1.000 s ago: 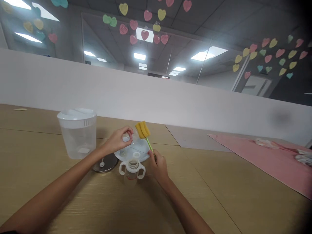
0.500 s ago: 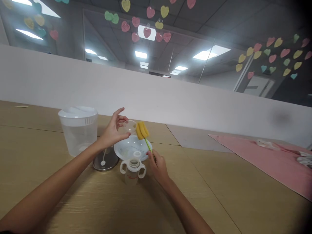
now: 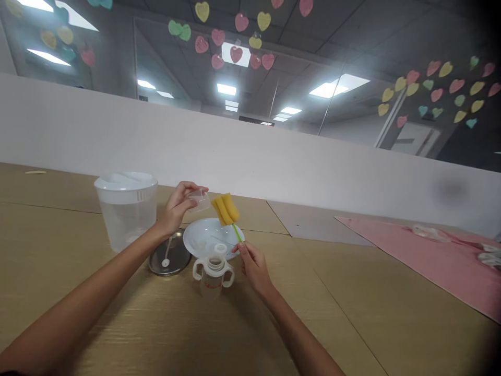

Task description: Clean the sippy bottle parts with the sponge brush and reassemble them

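A small clear plastic cap (image 3: 201,200) is pinched in my left hand (image 3: 178,209), tilted with its open side towards the right. My right hand (image 3: 254,265) grips the green handle of a sponge bottle brush (image 3: 226,210); its yellow sponge head points up, just right of the cap and apart from it. Below both hands sits a white bowl (image 3: 195,241) with a white ring (image 3: 220,248) at its near edge. In front of the bowl a two-handled baby bottle (image 3: 212,278) stands upright without a lid. A metal tray (image 3: 176,258) holding a straw with a round white end (image 3: 166,262) lies to the left.
A translucent bucket (image 3: 126,211) stands on the table behind my left forearm. To the right lies a pink cloth (image 3: 422,261) with a clear bag-like item (image 3: 430,233) on it. A white wall (image 3: 250,151) runs along the back.
My left fingers have closed in on the clear cap and turned it onto its side, moving slightly left. The brush head has shifted slightly left; the bottle and bowl stay put.
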A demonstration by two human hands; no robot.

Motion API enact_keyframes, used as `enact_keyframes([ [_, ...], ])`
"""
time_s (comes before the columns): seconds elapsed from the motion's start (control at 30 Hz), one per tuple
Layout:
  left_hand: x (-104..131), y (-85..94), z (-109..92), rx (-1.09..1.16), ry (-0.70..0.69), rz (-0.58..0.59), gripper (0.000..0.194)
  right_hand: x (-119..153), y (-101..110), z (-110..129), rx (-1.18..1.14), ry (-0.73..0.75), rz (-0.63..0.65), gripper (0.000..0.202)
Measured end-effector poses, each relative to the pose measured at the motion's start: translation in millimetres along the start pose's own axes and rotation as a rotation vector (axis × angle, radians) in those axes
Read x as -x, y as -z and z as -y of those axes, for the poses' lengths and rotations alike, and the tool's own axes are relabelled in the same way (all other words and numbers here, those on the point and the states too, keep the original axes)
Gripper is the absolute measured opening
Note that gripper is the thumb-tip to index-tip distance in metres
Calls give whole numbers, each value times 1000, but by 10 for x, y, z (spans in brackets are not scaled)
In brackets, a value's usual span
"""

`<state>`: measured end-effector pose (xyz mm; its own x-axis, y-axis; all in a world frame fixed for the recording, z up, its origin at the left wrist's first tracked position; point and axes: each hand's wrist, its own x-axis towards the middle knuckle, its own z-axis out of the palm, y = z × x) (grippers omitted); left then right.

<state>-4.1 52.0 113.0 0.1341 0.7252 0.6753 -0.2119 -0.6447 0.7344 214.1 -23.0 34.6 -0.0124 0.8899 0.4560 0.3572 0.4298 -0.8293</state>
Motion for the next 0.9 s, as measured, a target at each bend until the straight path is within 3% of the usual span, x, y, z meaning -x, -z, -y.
enact_keyframes([
  [0.23,24,-10,-37,-148,-64,64,25,11,12,23,121,108,76,45],
  [0.5,72,-38,-113,-84,75,226,36,17,53,27,385,218,104,39],
  [0.63,123,-75,-149,-240,148,324,42,35,31,-1,423,241,76,37],
  [0.77,134,-83,-213,-483,78,378,47,45,17,-37,441,233,30,37],
  [0.9,112,-34,-238,-408,24,495,44,51,27,-31,413,221,7,38],
])
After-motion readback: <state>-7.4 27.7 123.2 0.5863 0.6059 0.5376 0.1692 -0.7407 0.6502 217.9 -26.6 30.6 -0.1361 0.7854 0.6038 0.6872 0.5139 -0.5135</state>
